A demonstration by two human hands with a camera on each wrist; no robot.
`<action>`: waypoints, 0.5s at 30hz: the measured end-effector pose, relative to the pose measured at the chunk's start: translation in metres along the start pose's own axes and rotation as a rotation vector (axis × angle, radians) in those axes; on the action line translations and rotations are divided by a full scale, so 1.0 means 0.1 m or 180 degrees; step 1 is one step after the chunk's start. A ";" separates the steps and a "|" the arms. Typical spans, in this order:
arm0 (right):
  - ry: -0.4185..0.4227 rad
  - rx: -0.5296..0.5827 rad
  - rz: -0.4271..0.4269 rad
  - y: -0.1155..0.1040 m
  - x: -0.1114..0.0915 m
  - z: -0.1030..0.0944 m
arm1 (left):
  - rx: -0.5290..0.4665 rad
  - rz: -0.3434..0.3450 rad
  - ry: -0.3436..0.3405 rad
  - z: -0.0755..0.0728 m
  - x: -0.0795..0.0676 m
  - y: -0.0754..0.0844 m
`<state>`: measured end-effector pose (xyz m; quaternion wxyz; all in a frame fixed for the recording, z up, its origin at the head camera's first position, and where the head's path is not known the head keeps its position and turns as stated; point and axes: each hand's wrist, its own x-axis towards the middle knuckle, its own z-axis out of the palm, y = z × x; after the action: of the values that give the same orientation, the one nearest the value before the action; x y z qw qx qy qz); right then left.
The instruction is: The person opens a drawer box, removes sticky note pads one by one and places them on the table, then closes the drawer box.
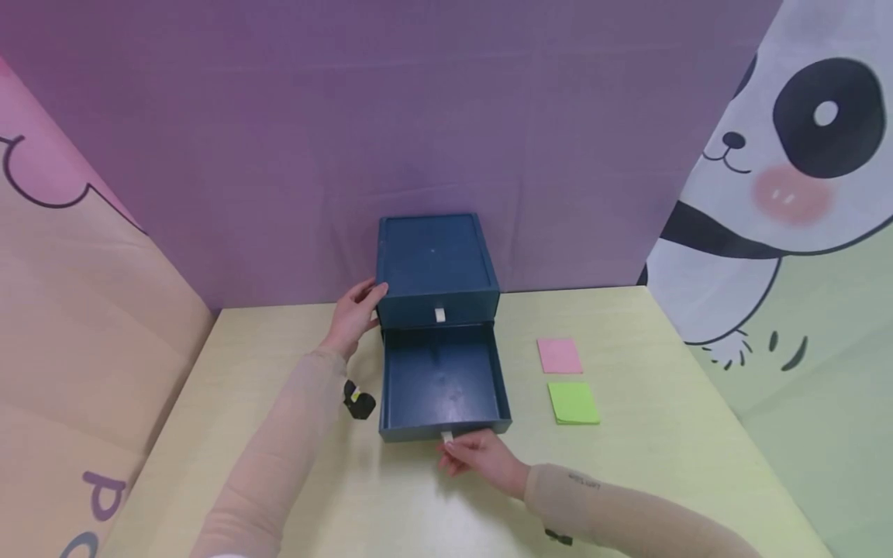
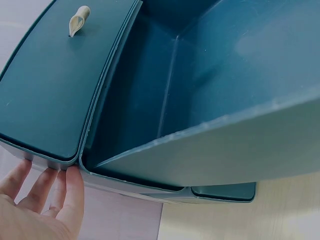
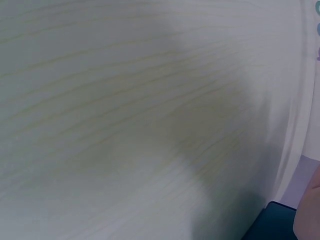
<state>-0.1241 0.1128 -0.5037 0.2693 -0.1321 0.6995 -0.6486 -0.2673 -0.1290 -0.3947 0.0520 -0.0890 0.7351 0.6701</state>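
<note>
A dark blue desktop drawer cabinet (image 1: 436, 252) stands against the back wall. One empty drawer (image 1: 443, 380) is pulled far out toward the front, below a closed top drawer with a small white tab (image 1: 439, 315). My right hand (image 1: 484, 457) pinches the white pull tab (image 1: 448, 437) on the front of the extended drawer. Against the cabinet's left side rests my left hand (image 1: 352, 314), its fingertips touching the wall of the cabinet in the left wrist view. That view also shows a closed lower drawer (image 2: 225, 192). Only an edge of my right hand (image 3: 307, 215) shows in the right wrist view.
To the right of the drawer, a pink sticky-note pad (image 1: 560, 356) and a green one (image 1: 574, 404) lie on the pale wooden table (image 1: 670, 434). A purple cloth wall (image 1: 432, 116) rises right behind the cabinet, with printed panels on both sides.
</note>
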 end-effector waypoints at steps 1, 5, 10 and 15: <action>0.0008 -0.0011 -0.0002 0.00 0.00 0.00 | -0.0005 -0.0001 -0.0001 0.00 0.00 0.00; 0.0030 -0.0044 -0.0042 -0.01 0.01 -0.01 | -0.0017 -0.0002 0.0002 0.00 0.00 -0.01; 0.0044 -0.0080 -0.0062 -0.02 0.03 -0.04 | -0.0011 0.0020 0.0009 0.00 -0.01 0.00; 0.0090 -0.0063 -0.0062 -0.04 0.05 -0.05 | -0.0012 0.0013 0.0019 0.01 0.00 0.00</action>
<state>-0.1312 0.1138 -0.5010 0.2517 -0.1324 0.7083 -0.6461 -0.2669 -0.1282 -0.3950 0.0483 -0.0896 0.7341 0.6714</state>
